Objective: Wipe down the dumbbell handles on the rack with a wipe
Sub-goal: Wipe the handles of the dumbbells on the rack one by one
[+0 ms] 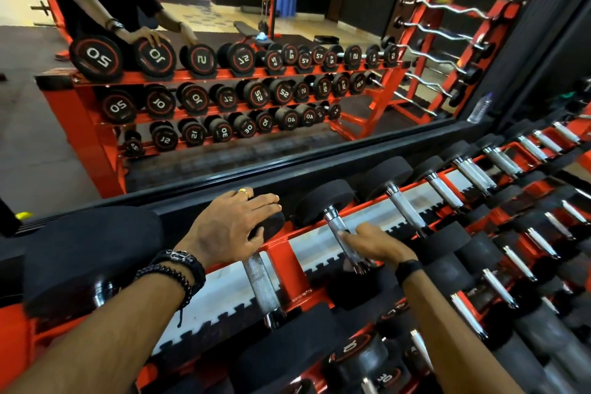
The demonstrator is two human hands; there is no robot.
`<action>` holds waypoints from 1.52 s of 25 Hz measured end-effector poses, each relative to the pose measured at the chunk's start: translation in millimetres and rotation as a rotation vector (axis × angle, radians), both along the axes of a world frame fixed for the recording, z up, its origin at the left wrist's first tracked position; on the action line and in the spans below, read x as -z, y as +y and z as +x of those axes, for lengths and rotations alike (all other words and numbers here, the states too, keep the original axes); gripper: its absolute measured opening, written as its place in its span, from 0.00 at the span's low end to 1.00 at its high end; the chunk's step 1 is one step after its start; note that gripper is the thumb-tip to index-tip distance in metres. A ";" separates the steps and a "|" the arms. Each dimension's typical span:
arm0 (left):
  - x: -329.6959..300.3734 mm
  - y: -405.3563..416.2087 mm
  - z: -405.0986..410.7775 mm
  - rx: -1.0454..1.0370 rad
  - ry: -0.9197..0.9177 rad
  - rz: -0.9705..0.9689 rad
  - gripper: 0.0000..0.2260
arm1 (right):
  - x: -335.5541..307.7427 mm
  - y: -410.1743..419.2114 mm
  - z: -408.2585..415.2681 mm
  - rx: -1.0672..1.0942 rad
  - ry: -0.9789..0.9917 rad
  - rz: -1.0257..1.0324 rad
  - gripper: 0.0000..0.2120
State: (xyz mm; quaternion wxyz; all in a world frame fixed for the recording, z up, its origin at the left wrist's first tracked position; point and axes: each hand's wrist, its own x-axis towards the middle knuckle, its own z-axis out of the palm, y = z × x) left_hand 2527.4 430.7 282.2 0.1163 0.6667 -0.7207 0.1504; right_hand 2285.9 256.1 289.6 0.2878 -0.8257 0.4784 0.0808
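1. Chrome, knurled and shiny: the dumbbell handle [347, 240] I am working on lies on the top shelf of the red rack [283, 257], its black far head [323, 201] toward the mirror [224, 73] and its near head mostly hidden under my wrist.
2. My right hand [372, 245] rests over the lower part of that handle, thumb against the metal and fingers curled down its far side. I cannot make out a wipe under the palm; if one is there, the hand covers it, so I can only guess that the rubbing is in progress.
3. My left hand [232, 225] lies flat with straight, spread fingers on the head of the neighbouring dumbbell [271, 227], gripping nothing. I judge it is there to brace me and keep that weight from rolling while the other hand works.
4. Just beside, the neighbour's own handle [262, 285] lies bare and parallel, with a red divider between the two.
5. Further right, a row of chrome handles [473, 173] runs away along the shelf, each in its own notch of the toothed black strip [319, 273]; the notches explain why they stay evenly apart. By my reckoning most of them are yet to be wiped.
6. Lower shelves hold heavier dumbbells, one marked 30 [385, 377].
7. Beyond the shelf, the mirror shows the rack's numbered faces and my own reflection leaning over it.
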 end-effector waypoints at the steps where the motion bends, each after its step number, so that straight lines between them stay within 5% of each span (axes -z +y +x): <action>1: 0.1 0.4 -0.5 0.003 0.001 0.001 0.22 | 1.7 -0.9 -2.0 0.021 -0.035 0.070 0.27; 3: 0.5 0.6 -1.0 -0.004 -0.011 0.002 0.23 | 4.0 -3.0 -5.6 0.058 -0.079 0.135 0.33; 6: 0.4 -0.5 0.5 -0.009 -0.008 0.006 0.23 | 2.5 -6.7 -3.1 0.089 -0.074 0.080 0.28; 11: 0.2 0.2 -0.6 -0.007 -0.025 -0.006 0.22 | 0.0 -6.7 -7.3 0.022 -0.055 0.238 0.49; 15: 1.4 -1.7 0.6 0.018 -0.003 -0.022 0.22 | -3.4 -5.5 1.6 0.042 -0.011 0.122 0.33; 18: -0.1 -0.1 -0.4 0.000 -0.022 -0.028 0.22 | 13.2 -6.7 3.8 0.065 0.004 0.230 0.34; 22: 0.0 -0.1 -0.6 0.003 -0.017 -0.007 0.23 | 16.5 -3.6 7.5 0.082 0.062 0.091 0.20; 30: -1.4 1.8 -1.5 -0.026 -0.023 0.011 0.23 | 19.8 -16.5 -10.1 0.029 -0.022 0.062 0.32; 38: 0.6 1.2 -0.4 -0.037 -0.028 0.011 0.23 | 10.3 -26.0 -6.6 -0.077 0.047 0.070 0.16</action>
